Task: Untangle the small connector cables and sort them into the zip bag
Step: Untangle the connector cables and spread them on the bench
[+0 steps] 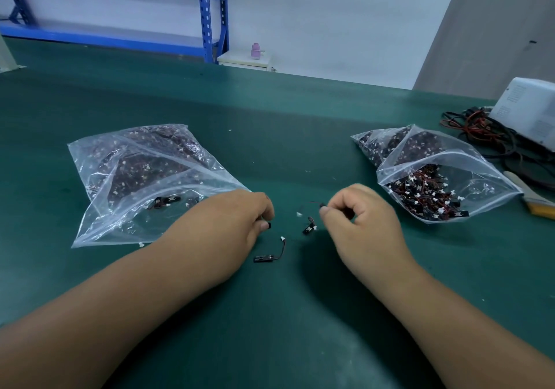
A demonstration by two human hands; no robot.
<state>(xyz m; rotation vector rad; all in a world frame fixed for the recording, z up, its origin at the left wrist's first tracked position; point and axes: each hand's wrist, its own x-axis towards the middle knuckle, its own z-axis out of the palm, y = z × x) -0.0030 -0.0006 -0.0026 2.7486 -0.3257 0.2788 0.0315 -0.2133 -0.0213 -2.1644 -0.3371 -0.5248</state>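
connector cables (pixel 308 228) in both hands (pixel 363 217)

no text can be read; print on the white device (pixel 528 109) is blurred.

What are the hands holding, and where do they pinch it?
The left hand pinches a small black connector; the right hand pinches a thin cable at its black end.

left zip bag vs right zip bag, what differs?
The left zip bag lies flatter, with a few loose cables near its mouth; the right zip bag bulges with a dense tangle there. The left zip bag reaches the left hand; the right zip bag lies apart from the right hand. Both are clear plastic.
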